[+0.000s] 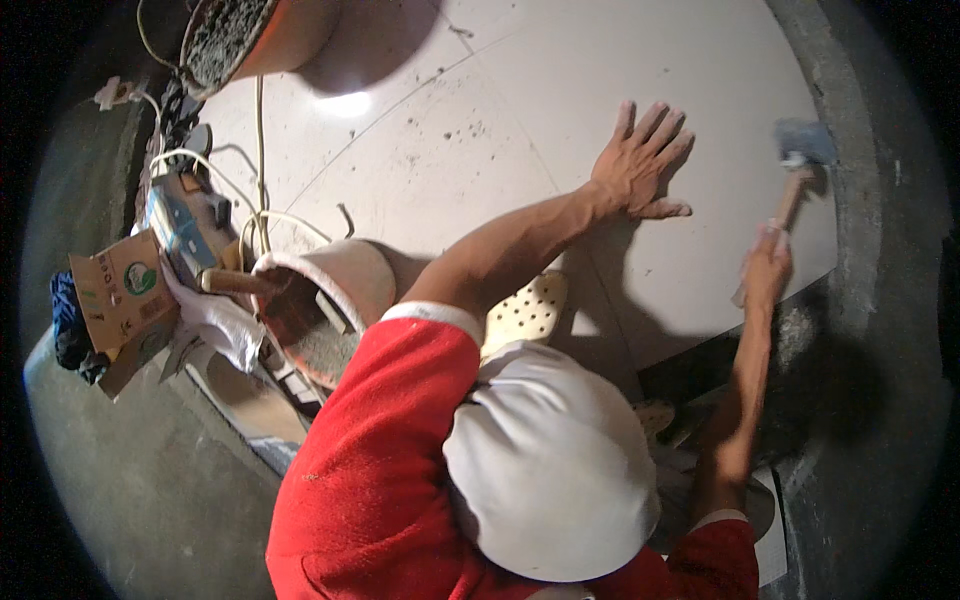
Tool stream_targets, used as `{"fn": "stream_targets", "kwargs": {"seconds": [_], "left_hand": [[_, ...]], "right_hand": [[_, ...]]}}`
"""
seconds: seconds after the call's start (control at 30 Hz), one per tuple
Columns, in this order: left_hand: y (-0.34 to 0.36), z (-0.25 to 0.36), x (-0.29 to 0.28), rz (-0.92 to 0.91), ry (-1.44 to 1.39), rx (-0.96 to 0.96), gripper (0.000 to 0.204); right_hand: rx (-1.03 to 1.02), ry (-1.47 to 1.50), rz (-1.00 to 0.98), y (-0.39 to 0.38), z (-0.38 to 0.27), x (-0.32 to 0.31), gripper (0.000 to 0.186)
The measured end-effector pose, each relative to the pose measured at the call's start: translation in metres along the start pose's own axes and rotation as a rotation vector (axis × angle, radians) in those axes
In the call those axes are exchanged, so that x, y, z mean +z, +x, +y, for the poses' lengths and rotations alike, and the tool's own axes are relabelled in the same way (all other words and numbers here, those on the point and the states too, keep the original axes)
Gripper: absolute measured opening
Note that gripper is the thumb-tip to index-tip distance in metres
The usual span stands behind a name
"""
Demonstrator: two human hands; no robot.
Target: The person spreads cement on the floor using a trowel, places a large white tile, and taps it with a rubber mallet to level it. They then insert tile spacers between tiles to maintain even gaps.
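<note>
Between 1 and 2 o'clock, the left hand (pixel 640 165) lies spread, palm down on pale tile (pixel 720 235); at 3, the right hand (pixel 767 268) grips a mallet (pixel 793 197) by its handle, blurred head at 2; a bucket (pixel 372 275) stands at 9

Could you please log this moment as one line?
left hand: spread, palm-down on tile | right hand: gripping mallet | mallet head: blurred, near tile's right edge | buckets: two, at left

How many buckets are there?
2. One bucket with grey mix is at the top left; another bucket is lower, beside the red left sleeve. Others could be hidden.
</note>
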State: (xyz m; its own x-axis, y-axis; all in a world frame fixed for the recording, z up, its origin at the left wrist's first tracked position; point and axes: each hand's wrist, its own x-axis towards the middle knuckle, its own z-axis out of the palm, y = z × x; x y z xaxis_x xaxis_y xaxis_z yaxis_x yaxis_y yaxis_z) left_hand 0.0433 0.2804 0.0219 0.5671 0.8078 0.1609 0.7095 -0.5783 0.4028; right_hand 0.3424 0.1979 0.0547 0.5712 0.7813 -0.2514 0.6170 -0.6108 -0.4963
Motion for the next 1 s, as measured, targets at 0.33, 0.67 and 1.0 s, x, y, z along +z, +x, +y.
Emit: {"fn": "stream_targets", "kwargs": {"seconds": [0.33,0.67,1.0], "left_hand": [[0.004,-0.002,-0.002,-0.017,0.076,0.015,0.107],[-0.012,0.013,-0.027,-0.247,0.057,0.150,0.121],[-0.082,0.054,-0.021,-0.663,0.184,0.391,0.101]], "right_hand": [[-0.357,-0.382,0.199,-0.036,0.023,0.006,0.032],[-0.164,-0.197,-0.007,-0.046,0.033,0.004,0.055],[-0.461,-0.123,0.305,-0.053,0.019,-0.065,0.045]]}}
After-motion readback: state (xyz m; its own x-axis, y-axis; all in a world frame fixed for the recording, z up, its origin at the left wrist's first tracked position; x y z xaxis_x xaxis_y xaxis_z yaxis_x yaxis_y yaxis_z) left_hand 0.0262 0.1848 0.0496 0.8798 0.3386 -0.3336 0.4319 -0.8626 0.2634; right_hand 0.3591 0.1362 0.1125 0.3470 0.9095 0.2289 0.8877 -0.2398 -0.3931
